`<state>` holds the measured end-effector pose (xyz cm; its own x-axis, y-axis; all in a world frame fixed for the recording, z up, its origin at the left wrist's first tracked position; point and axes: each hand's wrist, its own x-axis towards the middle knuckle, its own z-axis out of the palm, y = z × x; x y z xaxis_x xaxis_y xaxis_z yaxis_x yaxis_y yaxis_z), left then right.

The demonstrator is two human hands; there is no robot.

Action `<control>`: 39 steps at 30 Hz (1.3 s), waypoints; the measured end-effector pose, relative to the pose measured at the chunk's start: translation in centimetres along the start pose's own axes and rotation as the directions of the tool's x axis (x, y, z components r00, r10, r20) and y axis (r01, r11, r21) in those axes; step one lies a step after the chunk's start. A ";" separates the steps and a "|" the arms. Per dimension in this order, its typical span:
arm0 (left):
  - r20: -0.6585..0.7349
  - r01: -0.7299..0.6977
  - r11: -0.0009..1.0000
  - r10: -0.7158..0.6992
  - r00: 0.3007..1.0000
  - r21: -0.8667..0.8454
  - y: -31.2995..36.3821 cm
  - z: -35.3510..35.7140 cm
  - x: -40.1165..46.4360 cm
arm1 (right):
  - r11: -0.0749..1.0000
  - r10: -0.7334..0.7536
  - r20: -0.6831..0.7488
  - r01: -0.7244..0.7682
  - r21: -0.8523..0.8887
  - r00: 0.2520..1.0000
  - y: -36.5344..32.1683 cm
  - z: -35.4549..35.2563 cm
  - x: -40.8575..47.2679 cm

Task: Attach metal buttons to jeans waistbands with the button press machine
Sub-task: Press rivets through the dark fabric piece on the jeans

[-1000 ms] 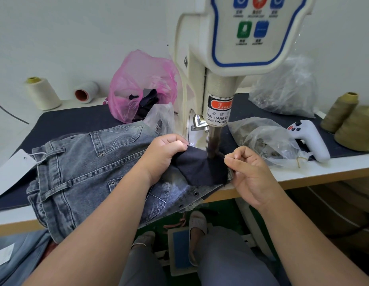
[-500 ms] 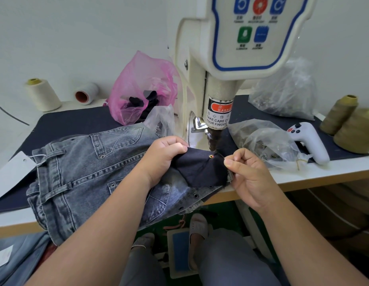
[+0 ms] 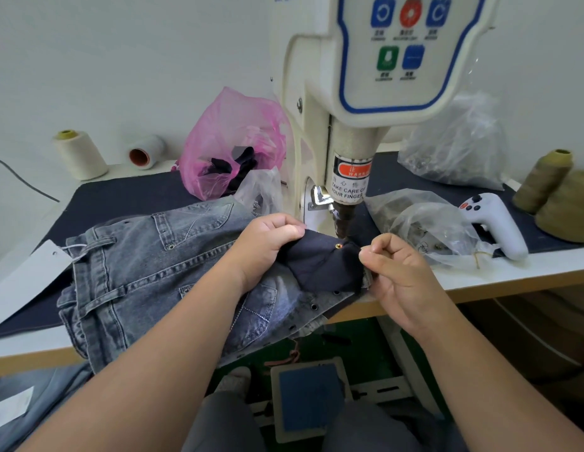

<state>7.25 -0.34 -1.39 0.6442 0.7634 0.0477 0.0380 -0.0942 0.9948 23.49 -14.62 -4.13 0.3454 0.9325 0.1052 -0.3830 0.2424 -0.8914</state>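
Gleaming brass button [image 3: 338, 245] on dark cloth [image 3: 320, 265]

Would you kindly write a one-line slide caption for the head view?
Both hands, left hand and right hand, pinch dark fabric bearing a metal button below the press machine.

- My forearms are bare, with no sleeves in my view.
- My hands [image 3: 271, 243] wear no gloves or rings.
- I wear grey trousers [image 3: 228, 422].

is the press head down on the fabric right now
No, the press head stands raised above the dark fabric, and a small metal button sits exposed on the fabric just below it.
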 end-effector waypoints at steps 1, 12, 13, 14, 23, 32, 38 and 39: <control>0.019 0.001 1.000 -0.001 1.000 0.020 0.2 -0.1 0.1 | 0.998 -0.013 0.007 0.013 -0.054 1.000 -0.3 0.3 -0.2; 0.056 -0.234 0.751 0.255 0.965 0.618 2.9 -0.5 -2.6 | 0.960 -0.045 -0.088 0.019 -0.280 0.995 0.0 3.7 -3.3; 0.052 -0.268 0.740 0.301 0.952 0.617 3.0 -0.5 -3.3 | 0.961 -0.042 -0.106 0.011 -0.278 0.993 0.0 4.0 -3.5; 0.069 -0.301 0.739 0.328 0.942 0.603 3.2 -0.6 -4.1 | 0.961 -0.044 -0.118 0.009 -0.277 0.992 0.1 4.2 -3.7; 0.045 -0.355 0.725 0.409 0.911 0.590 4.0 -1.5 -7.2 | 0.979 -0.095 0.052 0.103 -0.178 0.994 -0.4 6.3 -4.8; -0.243 -0.296 0.932 0.343 0.908 0.208 4.7 -2.3 -7.6 | 0.734 0.021 0.041 0.012 -0.680 0.999 0.9 8.1 -5.3; 0.075 -0.244 0.916 0.232 0.970 0.318 4.7 -3.6 -8.4 | 0.857 -0.073 -0.056 0.034 -0.515 0.996 0.8 8.2 -4.7; 0.139 -0.227 0.908 0.189 0.972 0.352 4.7 -3.8 -8.5 | 0.868 -0.077 -0.062 0.037 -0.495 0.995 0.8 8.3 -4.5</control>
<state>-0.93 -4.88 3.27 0.7393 0.6356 0.2222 0.1568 -0.4835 0.8612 14.54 -16.41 -1.67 0.4268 0.8925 0.1461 0.1037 0.1122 -0.9883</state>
